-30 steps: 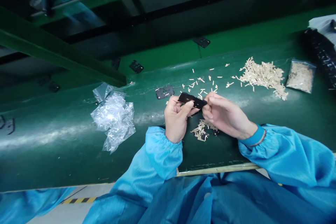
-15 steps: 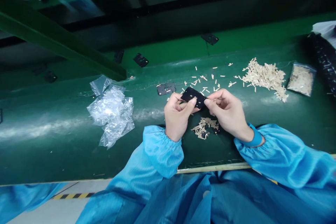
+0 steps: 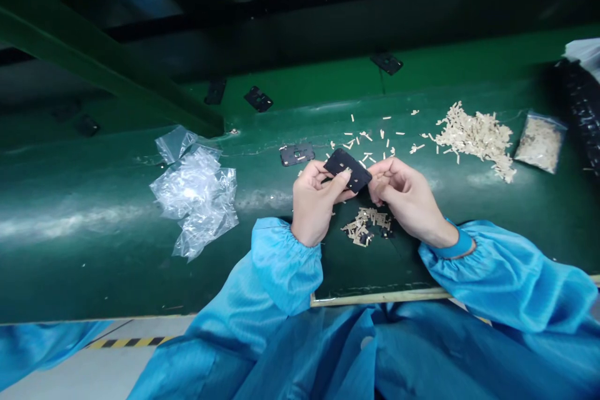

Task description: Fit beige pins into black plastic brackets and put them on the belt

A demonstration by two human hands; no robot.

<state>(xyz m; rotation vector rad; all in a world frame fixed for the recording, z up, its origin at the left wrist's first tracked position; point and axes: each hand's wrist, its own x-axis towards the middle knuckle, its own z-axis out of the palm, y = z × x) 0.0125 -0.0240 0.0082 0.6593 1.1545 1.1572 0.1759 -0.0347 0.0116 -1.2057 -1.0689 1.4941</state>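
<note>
My left hand (image 3: 313,205) grips a flat black plastic plate (image 3: 360,177) between thumb and fingers. The plate has small slots and lies tilted, its face turned towards me. At its right edge is my right hand (image 3: 404,197), thumb and fingertips pinched together; whatever is between them is hidden. Below both hands lies a small heap of tan strips (image 3: 362,228) with some black bits among them. A second black plate (image 3: 297,154) rests on the bench just beyond my left hand. Loose pale strips (image 3: 365,136) are scattered behind my hands.
Crumpled clear plastic bags (image 3: 197,190) lie to the left. A large pile of pale strips (image 3: 475,137) and a filled zip bag (image 3: 540,142) are at the right. Further black plates (image 3: 259,99) lie along the back near a green post (image 3: 117,69). A black bin-like object (image 3: 581,106) stands far right.
The black plate has turned slightly in my left hand, its right end lower. My right fingers have shifted from its corner and curled in more. The view has shifted slightly.
</note>
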